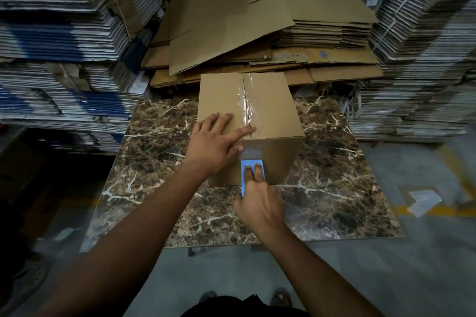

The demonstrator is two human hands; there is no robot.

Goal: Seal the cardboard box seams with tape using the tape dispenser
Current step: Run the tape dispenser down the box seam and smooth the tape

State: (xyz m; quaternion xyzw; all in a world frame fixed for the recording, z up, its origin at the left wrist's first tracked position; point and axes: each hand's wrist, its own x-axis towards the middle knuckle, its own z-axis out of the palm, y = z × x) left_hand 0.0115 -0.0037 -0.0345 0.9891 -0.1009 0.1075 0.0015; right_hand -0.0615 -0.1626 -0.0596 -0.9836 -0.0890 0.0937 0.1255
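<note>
A brown cardboard box stands on a marble-patterned table. Clear tape runs along the centre seam of its top and down over the near edge. My left hand lies flat on the box top at the near edge, index finger pressing the tape at the seam. My right hand grips a light blue tape dispenser, held against the box's near side face below the seam, with two fingers laid on its flat plate.
Flattened brown cartons are piled behind the table. Tall stacks of folded white and blue board stand on the left, and more stacks rise on the right. A scrap of tape or paper lies on the grey floor at right.
</note>
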